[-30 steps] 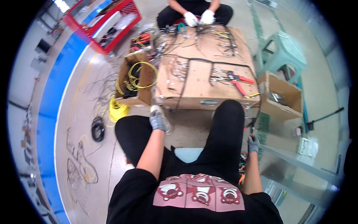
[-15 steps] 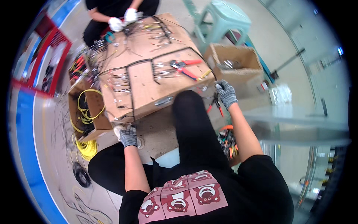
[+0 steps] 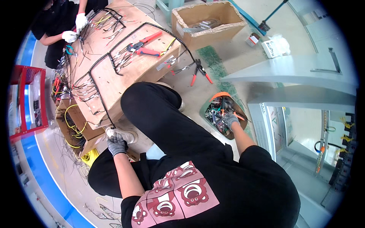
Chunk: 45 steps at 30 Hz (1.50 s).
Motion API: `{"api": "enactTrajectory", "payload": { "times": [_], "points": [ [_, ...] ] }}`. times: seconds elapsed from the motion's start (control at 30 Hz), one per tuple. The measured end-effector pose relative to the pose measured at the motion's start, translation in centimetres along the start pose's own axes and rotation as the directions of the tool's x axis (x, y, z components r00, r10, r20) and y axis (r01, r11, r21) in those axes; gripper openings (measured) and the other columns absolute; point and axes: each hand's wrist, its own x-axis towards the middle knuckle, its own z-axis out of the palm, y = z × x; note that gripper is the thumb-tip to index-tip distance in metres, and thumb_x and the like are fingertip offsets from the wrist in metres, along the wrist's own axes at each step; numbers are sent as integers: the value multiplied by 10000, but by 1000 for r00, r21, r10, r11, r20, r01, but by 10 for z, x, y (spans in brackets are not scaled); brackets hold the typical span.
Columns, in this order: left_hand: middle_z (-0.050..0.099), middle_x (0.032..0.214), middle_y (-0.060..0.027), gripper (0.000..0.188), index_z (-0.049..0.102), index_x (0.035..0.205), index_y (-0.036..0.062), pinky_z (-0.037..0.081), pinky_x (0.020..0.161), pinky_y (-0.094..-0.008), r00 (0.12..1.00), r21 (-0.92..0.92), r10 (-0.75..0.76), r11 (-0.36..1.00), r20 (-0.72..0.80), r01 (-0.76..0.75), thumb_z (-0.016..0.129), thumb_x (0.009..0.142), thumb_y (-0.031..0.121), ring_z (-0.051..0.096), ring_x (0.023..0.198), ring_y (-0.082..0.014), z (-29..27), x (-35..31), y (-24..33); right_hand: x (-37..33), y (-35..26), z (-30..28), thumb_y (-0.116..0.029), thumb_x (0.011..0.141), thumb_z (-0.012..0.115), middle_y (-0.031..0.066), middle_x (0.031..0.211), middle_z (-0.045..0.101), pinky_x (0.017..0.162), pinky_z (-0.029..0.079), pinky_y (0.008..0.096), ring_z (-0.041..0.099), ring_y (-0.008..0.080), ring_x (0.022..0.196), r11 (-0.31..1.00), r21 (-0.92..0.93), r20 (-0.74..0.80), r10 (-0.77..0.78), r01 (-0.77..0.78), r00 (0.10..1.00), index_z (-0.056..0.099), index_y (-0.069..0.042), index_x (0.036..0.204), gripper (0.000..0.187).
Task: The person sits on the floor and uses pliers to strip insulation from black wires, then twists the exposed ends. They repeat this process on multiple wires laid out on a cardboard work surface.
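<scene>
**Right hand in the parts tub**

My right hand (image 3: 230, 120), gloved, fingers curled down among the small tools, sits inside the green tub (image 3: 205, 110); whether it pinches anything I cannot tell. My left hand (image 3: 116, 144) rests loosely closed, well left of the tub, beside my white shoe (image 3: 127, 135).

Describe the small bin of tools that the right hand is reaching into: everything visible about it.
The tool bin is a small, shallow green container with an orange stretch along its far rim, probably plastic. It sits on the floor to the person's right, beside the raised knee and next to the grey metal cabinet. It is crammed with a jumble of small hand tools and wire bits, with red, orange and dark handles showing. The gloved right hand reaches into its near side, fingers among the tools; whether it grips one cannot be told.
</scene>
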Motion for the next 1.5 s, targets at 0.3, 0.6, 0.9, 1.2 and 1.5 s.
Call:
{"api": "enactTrajectory", "payload": {
  "times": [0.3,0.6,0.9,1.2,1.5],
  "points": [
    [490,1288,-82,532,339,1337,102,379,967,-385,996,43,16,999,-87,-13,337,940,456,487,1127,-247,6,-3,-15,81,-130,-64,-194,817,582,167,932,641,767,478,375,618,295,827,755,587,-354,-86,293,931,582,-57,1067,285],
    [609,833,-78,238,498,886,112,444,476,-263,969,59,44,998,-242,-31,433,921,338,504,530,-153,9,-4,-22,152,-188,-105,-430,695,687,226,1263,488,964,400,387,481,347,1167,927,369,-208,143,-58,968,420,-23,1294,772],
    [592,1091,-114,500,542,1050,118,473,791,-391,979,37,10,999,-203,-2,335,912,552,566,917,-261,2,26,-33,225,-190,-73,-487,605,738,214,1282,480,983,393,378,485,333,1170,970,222,-215,144,-95,966,432,-25,1291,882],
    [552,1186,-113,597,458,1195,115,453,823,-408,988,-29,3,1000,-153,-8,240,911,592,541,1023,-281,25,25,-15,219,-212,-74,-547,542,776,182,1323,445,1014,364,380,429,301,1228,977,105,-224,204,-185,953,368,-27,1330,1029],
    [615,1014,-69,426,499,1174,118,470,763,-342,983,-158,80,982,-168,-107,382,936,451,569,855,-201,12,20,-14,237,-170,-55,-508,642,722,202,1262,494,968,390,385,485,328,1160,991,125,-219,63,-36,974,405,-1,1298,888]
  ]
}}
